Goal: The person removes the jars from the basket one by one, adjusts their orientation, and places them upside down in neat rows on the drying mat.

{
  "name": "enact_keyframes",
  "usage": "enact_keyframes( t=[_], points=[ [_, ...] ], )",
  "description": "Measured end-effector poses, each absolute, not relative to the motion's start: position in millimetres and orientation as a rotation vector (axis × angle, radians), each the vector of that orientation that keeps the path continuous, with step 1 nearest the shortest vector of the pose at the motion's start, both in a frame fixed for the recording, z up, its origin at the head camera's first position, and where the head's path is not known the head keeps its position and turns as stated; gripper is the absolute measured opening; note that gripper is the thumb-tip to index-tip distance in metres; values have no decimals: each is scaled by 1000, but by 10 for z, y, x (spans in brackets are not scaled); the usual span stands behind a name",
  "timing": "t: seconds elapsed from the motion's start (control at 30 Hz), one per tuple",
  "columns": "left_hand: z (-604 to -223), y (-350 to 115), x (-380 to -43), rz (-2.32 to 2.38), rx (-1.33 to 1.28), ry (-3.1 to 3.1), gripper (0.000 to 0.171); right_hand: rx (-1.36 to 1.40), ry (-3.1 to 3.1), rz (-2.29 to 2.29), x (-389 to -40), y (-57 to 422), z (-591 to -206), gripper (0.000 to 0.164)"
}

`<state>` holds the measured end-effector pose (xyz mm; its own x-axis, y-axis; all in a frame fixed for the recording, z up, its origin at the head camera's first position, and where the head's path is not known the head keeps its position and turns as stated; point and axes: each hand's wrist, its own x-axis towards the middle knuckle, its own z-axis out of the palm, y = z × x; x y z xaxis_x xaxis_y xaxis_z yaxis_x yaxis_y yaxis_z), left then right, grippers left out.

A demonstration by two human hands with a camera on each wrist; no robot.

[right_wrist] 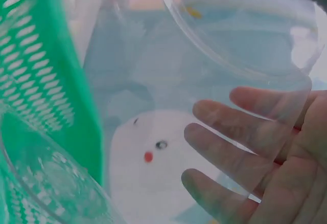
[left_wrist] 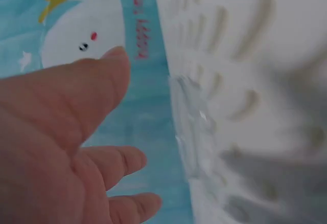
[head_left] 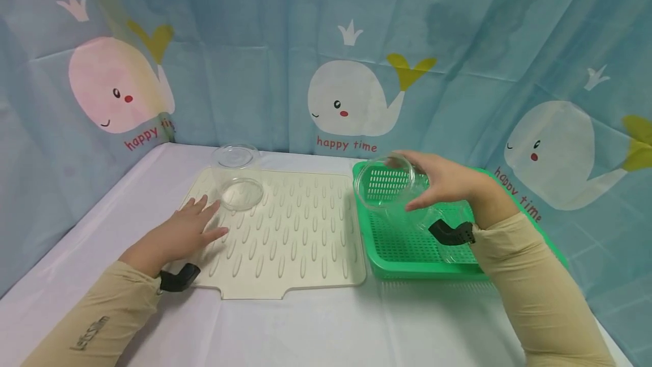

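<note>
A clear round plastic container (head_left: 237, 171) stands on the far left of the cream ridged mat (head_left: 316, 276). Just in front of it my left hand (head_left: 189, 231) hovers with fingers spread, holding nothing; the left wrist view shows the container (left_wrist: 189, 127) past these fingers. Over the green basket (head_left: 379, 268), my right hand (head_left: 448, 183) grips another clear round container (head_left: 384, 208), tilted with its rim to the left. In the right wrist view, fingers (right_wrist: 225, 147) show through its transparent wall. More clear plastic containers (head_left: 455, 248) lie in the basket, partly hidden by the hand and wrist.
The basket stands against the mat's right side on a white tablecloth (head_left: 326, 327). A blue curtain (head_left: 254, 72) with whale prints closes off the back and both sides. Black straps (head_left: 450, 233) sit at the wrists.
</note>
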<state>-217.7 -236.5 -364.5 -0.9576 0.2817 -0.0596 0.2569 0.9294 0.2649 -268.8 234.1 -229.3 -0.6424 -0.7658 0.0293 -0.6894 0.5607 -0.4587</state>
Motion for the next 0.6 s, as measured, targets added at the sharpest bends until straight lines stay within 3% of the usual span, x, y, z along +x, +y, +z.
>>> enact_keyframes(
  t=[0.6],
  points=[
    [-2849, -1331, -1983, 584, 973, 3186, 106, -1493, 2690, -445, -2556, 1525, -2026, 94]
  ],
)
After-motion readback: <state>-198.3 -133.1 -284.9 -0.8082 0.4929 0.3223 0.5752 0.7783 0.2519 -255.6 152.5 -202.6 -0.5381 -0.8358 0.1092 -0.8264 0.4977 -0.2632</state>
